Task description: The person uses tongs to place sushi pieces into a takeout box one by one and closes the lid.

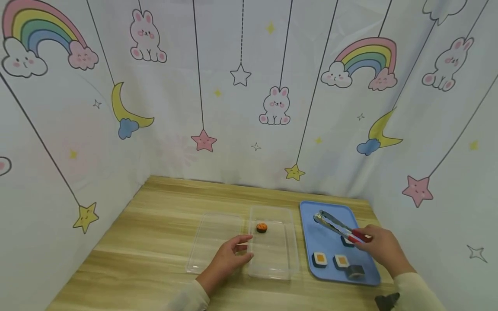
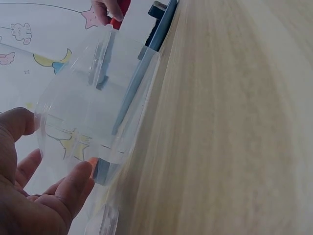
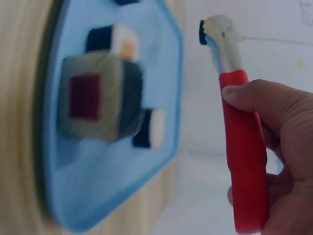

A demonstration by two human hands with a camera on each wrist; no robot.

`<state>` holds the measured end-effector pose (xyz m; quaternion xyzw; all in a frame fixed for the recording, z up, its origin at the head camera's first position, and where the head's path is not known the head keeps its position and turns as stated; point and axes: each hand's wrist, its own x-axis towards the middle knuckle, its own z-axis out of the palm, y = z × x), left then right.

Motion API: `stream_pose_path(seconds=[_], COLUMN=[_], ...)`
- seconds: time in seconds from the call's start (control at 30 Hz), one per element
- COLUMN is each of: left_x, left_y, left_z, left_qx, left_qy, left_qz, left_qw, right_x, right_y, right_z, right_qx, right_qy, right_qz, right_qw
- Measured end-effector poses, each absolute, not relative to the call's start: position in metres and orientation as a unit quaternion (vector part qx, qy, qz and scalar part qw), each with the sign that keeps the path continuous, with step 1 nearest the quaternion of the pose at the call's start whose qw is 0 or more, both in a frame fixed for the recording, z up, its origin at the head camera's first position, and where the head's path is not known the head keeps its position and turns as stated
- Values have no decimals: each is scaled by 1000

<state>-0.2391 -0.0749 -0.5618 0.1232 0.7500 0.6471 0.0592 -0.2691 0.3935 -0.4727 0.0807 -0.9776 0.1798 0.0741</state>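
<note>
My right hand [image 1: 379, 248] grips red-handled metal tongs [image 1: 336, 224] over the blue tray [image 1: 327, 276]. A small dark bit shows by the tongs' tip in the right wrist view; I cannot tell whether they hold it. Several toy sushi pieces lie on the tray, among them an orange-centred roll [image 1: 320, 259] and a roll with a dark red centre [image 3: 85, 98]. My left hand [image 1: 227, 261], fingers loosely bent, touches the left side of a clear plastic box [image 1: 268, 272]. An orange-topped sushi piece [image 1: 262, 227] sits inside that box, towards the back.
Left of the box lies a clear plastic lid [image 1: 214, 237], partly behind my left hand. All of this is on a wood-grain table [image 1: 155, 242]. White curtains [image 1: 233, 164] printed with rabbits, stars and rainbows stand behind and at both sides.
</note>
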Motion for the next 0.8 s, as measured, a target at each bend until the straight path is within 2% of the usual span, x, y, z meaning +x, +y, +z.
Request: stream_pose_path(seconds=[0.13, 0.37, 0.63, 0.8], left_x=[-237, -236, -235, -235], left_y=[-75, -74, -74, -73], left_z=[-561, -561, -560, -559], left_qx=[120, 120, 125, 124], left_qy=[750, 745, 745, 749], left_qz=[648, 653, 652, 649], left_qw=[60, 65, 59, 50], right_x=[-270, -270, -278, -283], right_y=[367, 311, 267, 250], right_z=[-457, -438, -452, -458], right_qx=[101, 159, 266, 290], right_qy=[-969, -955, -944, -943], right_qz=[211, 245, 197, 160], right_qw=[84, 49, 8, -14])
